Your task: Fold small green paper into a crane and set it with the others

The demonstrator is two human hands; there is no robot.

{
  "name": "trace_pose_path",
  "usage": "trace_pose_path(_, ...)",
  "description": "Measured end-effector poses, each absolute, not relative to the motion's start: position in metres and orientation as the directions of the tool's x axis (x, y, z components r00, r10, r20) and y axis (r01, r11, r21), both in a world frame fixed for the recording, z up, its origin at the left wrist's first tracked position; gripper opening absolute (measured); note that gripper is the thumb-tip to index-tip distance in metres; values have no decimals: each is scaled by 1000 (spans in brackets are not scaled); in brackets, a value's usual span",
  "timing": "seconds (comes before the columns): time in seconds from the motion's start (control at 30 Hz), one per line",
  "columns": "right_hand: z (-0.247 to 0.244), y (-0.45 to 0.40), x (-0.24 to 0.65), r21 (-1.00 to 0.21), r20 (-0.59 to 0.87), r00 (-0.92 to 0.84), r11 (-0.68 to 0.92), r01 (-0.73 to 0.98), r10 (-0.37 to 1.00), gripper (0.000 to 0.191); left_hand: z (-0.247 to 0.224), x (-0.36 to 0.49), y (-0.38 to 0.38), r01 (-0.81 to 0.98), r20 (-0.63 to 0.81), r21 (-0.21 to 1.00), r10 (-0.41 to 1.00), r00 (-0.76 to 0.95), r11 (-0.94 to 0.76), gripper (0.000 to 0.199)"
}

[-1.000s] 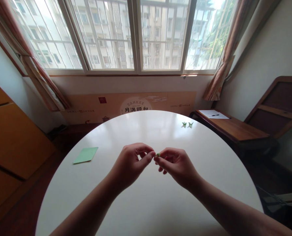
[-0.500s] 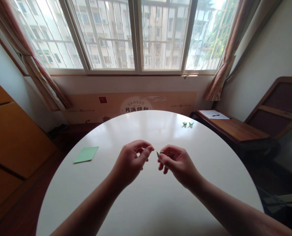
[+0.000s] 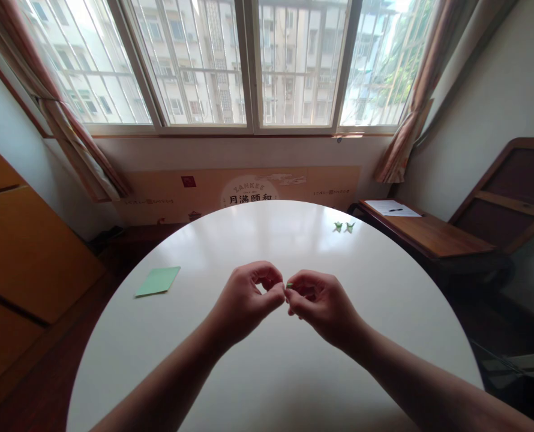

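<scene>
My right hand [image 3: 318, 300] is closed in a pinch on a small piece of folded green paper [image 3: 289, 285]. Only a sliver of that paper shows between the fingertips. My left hand [image 3: 253, 294] is also pinched, its thumb and forefinger meeting the right fingertips at the paper's left end, which they cover. Both hands are held above the middle of the round white table [image 3: 267, 372]. Two small folded green paper cranes [image 3: 338, 227] stand side by side near the far right rim. A flat green paper stack or sheet [image 3: 158, 281] lies on the left.
Beyond the right rim is a wooden bench or low table [image 3: 442, 231] with a white paper [image 3: 393, 208] and a dark object on it. A printed tan panel [image 3: 159, 186] is under the window behind the table. Orange-brown cabinets [image 3: 24, 264] stand at left.
My left hand has moved right and closed its fingertips onto the paper's end at the right fingertips. The paper's pointed tip, visible before, is now covered. The cranes and the flat paper stay put.
</scene>
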State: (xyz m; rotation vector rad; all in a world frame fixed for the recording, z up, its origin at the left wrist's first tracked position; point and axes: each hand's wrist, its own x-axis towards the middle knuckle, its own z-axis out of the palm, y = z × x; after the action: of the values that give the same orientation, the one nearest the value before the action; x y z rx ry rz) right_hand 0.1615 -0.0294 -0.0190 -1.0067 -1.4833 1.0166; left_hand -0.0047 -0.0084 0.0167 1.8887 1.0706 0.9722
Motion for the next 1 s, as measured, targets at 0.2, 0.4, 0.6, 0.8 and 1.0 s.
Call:
trace_pose_path(0.2, -19, -27, 164, -953, 270, -170, 288, 93, 948, 8, 18, -17, 4, 263, 153, 927, 910, 386, -267, 7)
trace_pose_path(0.4, -24, -22, 166, -960, 246, -170, 264, 91, 954, 10, 24, -31, 15, 253, 150, 931, 910, 387, -261, 14)
trace_pose_path(0.6, -24, -21, 167, -928, 287, -258, 334, 162, 923, 17, 20, -29, 13, 369, -3, 890, 807, 591, -267, 21)
trace_pose_path(0.8, -25, -20, 168, -939, 292, -277, 329, 98, 915, 18, 24, -31, 11, 368, 46, 881, 829, 557, -296, 18)
trace_pose_path(1.0, -26, -18, 169, -926, 291, -302, 347, 149, 908, 10, 23, -30, 7, 420, 90, 809, 794, 602, -411, 7)
